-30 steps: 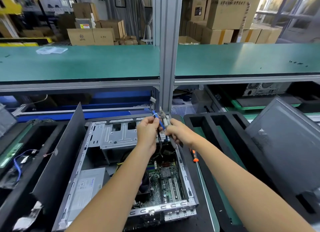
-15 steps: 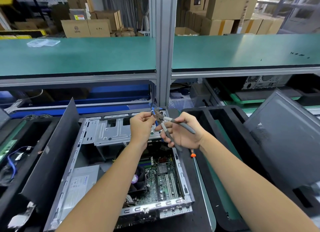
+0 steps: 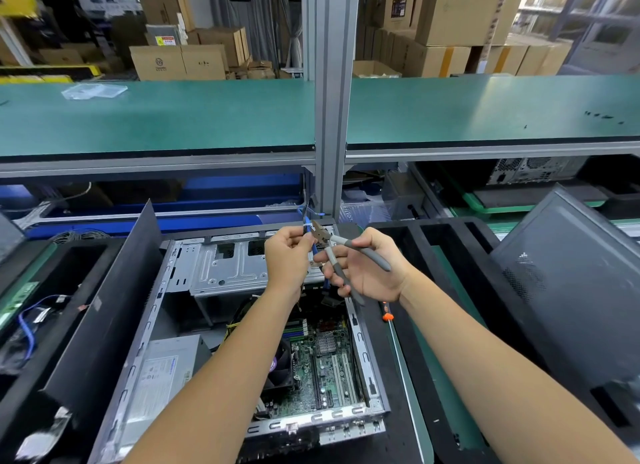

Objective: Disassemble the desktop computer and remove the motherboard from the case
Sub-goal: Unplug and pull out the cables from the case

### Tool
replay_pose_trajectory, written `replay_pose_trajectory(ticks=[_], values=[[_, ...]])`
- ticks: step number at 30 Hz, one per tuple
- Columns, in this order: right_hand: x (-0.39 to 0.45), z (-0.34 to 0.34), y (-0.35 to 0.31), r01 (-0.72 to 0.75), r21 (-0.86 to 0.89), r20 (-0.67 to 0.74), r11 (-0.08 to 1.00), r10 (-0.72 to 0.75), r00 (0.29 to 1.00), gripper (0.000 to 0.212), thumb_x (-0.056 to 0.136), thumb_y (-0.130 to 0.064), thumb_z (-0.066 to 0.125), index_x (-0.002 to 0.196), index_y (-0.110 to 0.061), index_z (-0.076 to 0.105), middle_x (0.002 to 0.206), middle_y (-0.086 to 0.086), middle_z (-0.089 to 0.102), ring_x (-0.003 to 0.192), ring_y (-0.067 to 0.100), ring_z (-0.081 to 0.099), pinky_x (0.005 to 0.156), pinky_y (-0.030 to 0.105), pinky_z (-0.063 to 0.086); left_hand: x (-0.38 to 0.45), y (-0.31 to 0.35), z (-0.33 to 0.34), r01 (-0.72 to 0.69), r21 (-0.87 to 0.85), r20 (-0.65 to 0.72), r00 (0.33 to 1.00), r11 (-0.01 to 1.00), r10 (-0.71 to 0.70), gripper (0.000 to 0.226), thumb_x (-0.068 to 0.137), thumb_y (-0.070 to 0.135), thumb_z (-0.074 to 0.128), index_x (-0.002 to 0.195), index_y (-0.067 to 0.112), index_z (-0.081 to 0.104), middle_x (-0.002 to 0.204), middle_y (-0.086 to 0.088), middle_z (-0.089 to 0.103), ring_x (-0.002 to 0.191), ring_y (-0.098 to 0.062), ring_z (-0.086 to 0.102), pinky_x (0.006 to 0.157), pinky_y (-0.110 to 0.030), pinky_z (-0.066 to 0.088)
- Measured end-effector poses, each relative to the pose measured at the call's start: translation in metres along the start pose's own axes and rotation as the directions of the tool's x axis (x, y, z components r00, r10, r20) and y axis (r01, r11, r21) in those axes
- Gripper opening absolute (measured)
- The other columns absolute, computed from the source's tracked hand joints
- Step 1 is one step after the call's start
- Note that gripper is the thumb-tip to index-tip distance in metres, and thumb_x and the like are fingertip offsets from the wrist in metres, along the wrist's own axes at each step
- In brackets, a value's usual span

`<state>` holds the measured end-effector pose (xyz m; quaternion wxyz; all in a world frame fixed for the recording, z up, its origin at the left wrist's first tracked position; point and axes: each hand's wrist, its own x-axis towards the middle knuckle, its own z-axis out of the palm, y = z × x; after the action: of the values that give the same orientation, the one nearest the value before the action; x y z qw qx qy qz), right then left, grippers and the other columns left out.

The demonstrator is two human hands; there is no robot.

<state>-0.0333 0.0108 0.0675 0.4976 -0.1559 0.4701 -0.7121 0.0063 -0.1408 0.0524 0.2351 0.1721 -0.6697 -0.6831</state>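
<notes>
The open desktop case (image 3: 363,356) lies flat in front of me, with the green motherboard (image 3: 325,370) inside it at the right. A silver drive cage (image 3: 228,266) sits at its far end and a grey power supply (image 3: 162,373) at the left. My left hand (image 3: 287,255) pinches a bundle of blue and black cables (image 3: 306,221) lifted above the case. My right hand (image 3: 367,269) grips grey-handled cutting pliers (image 3: 346,252); their jaws are at the cables right beside my left fingers.
A black side panel (image 3: 104,311) leans at the case's left. A second dark panel (image 3: 568,290) leans at the right over a black foam tray (image 3: 433,241). An orange-handled screwdriver (image 3: 388,316) lies right of the case. An aluminium post (image 3: 330,99) stands behind.
My right hand has opened the pliers' handles and brought the jaws to the cable bundle. My left hand has kept its hold on the cables at about the same height.
</notes>
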Motion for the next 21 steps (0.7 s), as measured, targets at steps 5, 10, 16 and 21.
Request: replay_pose_trajectory(ticks=[5, 10, 16, 21], values=[[-0.001, 0.002, 0.0, 0.015, -0.003, -0.015, 1.0, -0.015, 1.0, 0.063, 0.067, -0.036, 0.051, 0.114, 0.004, 0.054, 0.085, 0.016, 0.057, 0.064, 0.022, 0.048, 0.06, 0.031, 0.039, 0.0, 0.0, 0.002, -0.026, 0.033, -0.005, 1.0, 0.999, 0.026, 0.011, 0.088, 0.001, 0.062, 0.087, 0.011, 0.066, 0.08, -0.003, 0.069, 0.072, -0.009, 0.063, 0.067, -0.02, 0.052], [0.002, 0.008, 0.001, 0.038, 0.011, -0.056, 0.999, -0.037, 0.998, 0.054, 0.075, -0.031, 0.038, 0.114, 0.003, 0.053, 0.085, 0.015, 0.055, 0.062, 0.019, 0.046, 0.056, 0.029, 0.037, 0.001, -0.003, 0.002, -0.04, 0.056, 0.005, 0.999, 0.998, 0.039, 0.018, 0.089, 0.001, 0.06, 0.083, 0.017, 0.066, 0.083, -0.004, 0.07, 0.073, -0.009, 0.064, 0.069, -0.024, 0.054], [0.004, 0.015, 0.008, 0.052, -0.01, -0.118, 0.999, -0.053, 0.992, 0.044, 0.08, -0.025, 0.04, 0.114, 0.001, 0.052, 0.082, 0.013, 0.054, 0.062, 0.018, 0.045, 0.056, 0.028, 0.037, 0.002, -0.004, 0.0, -0.047, 0.098, 0.007, 0.999, 0.994, 0.046, 0.018, 0.09, 0.001, 0.058, 0.083, 0.016, 0.066, 0.079, -0.001, 0.069, 0.065, -0.004, 0.062, 0.064, -0.021, 0.052], [0.002, 0.017, 0.004, 0.001, -0.09, -0.185, 0.996, -0.018, 0.983, 0.035, 0.098, -0.021, 0.032, 0.115, 0.0, 0.054, 0.086, 0.012, 0.059, 0.071, 0.023, 0.055, 0.066, 0.033, 0.049, 0.003, -0.002, 0.002, -0.026, 0.092, 0.006, 1.0, 0.995, 0.025, 0.012, 0.09, 0.0, 0.057, 0.09, 0.006, 0.067, 0.084, -0.008, 0.07, 0.073, -0.012, 0.064, 0.068, -0.026, 0.054]])
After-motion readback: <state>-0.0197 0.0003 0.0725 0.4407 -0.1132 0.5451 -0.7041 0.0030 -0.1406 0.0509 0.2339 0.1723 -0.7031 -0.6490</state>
